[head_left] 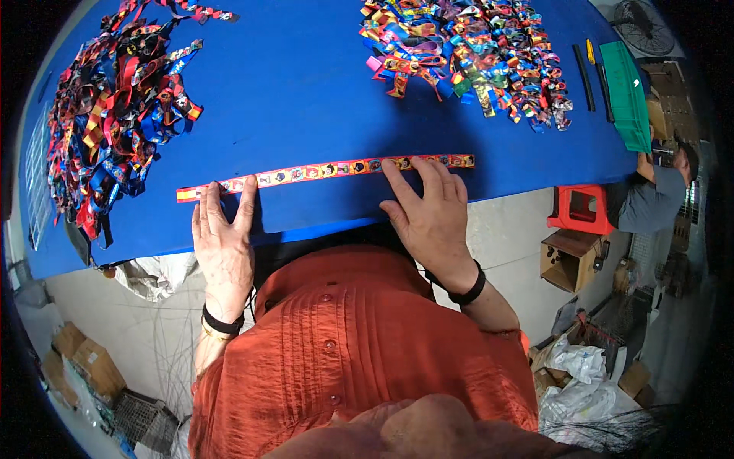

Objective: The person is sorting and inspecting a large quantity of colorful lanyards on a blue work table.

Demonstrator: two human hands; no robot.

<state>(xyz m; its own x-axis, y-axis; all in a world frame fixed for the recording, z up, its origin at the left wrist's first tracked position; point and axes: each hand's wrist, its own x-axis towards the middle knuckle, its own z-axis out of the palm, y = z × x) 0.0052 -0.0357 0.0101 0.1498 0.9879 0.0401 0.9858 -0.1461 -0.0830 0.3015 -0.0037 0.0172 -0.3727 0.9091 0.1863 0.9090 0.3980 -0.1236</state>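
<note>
A long red printed strap with small cartoon figures lies flat and nearly straight across the blue table, its right end a little farther from me. My left hand is open, its spread fingertips resting on the strap near the left end. Toward the other end, my right hand is open too, with outstretched fingers lying on the strap and the thumb held apart below it. Neither hand grips the strap. Its left tip shows a yellow patch.
A tangled heap of red, black and blue straps lies at the left. Rows of colourful looped straps are at the far right, near dark rods and a green tray. A red stool and another person are beyond the right edge.
</note>
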